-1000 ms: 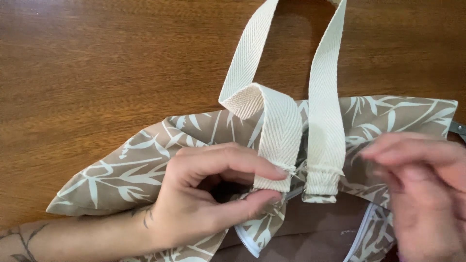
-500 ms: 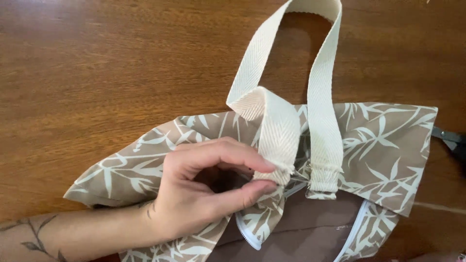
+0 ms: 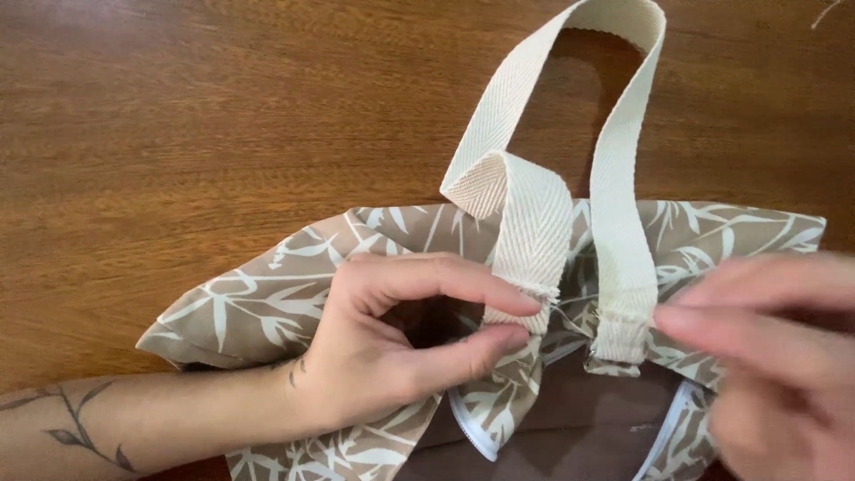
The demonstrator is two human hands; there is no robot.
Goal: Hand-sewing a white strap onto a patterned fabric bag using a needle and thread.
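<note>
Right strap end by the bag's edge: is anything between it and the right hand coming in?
Nothing visible does. The right hand, blurred, sits just right of the strap end with only leaf-print bag fabric beneath. The left hand pinches the other strap end.

Bag: you see a taupe fabric bag [image 3: 294,294] with cream leaf print, lying crumpled flat across the lower centre of the frame.
Strap: your cream webbing strap [image 3: 614,160] loops toward the upper right, its left end folded over.

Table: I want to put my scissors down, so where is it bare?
The table is bare wood above and left of the bag, and right of the strap loop. The bottom is crowded: the left hand pinches a strap end, and the right hand hovers, blurred, over the bag.
</note>
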